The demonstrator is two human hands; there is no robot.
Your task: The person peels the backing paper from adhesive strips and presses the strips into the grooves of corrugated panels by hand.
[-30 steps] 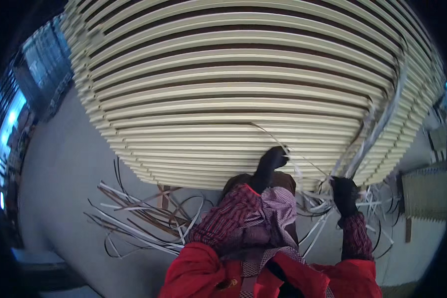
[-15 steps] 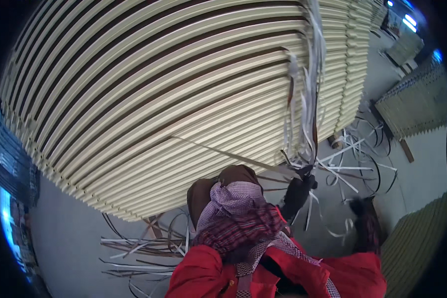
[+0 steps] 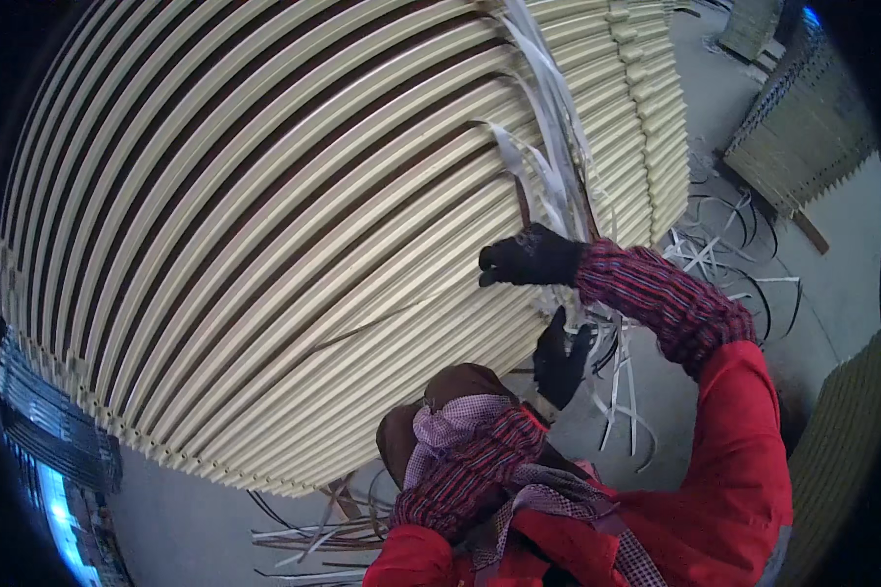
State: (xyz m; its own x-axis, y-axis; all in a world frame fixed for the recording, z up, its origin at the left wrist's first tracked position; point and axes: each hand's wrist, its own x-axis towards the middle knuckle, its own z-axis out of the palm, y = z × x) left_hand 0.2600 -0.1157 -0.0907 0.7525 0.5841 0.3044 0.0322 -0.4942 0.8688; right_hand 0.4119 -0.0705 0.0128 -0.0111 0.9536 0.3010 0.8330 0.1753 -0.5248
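Observation:
A tall stack of cream, ridged metal-looking strips (image 3: pixel 294 245) fills the view ahead of me. My right hand (image 3: pixel 533 256), in a black glove, is closed in front of it beside a bundle of white hanging bands (image 3: pixel 550 88). A thin flat band (image 3: pixel 372 320) stretches from between the ridges to the fingers of this hand. Just below, my left hand (image 3: pixel 561 364), also gloved in black, has thumb and fingers apart and nothing visible in it. Its fingertips point up toward the bands' lower part.
Loose white and dark bands (image 3: pixel 705 254) lie on the floor to the right, and more bands (image 3: pixel 333 538) lie at the lower left. Another ridged stack (image 3: pixel 803 137) stands at the far right. Dark bundled strips (image 3: pixel 54 421) sit at the left.
My right hand has come up from the lower right to the thin band's end. My left hand has let go of that band and opened. The view has turned slightly.

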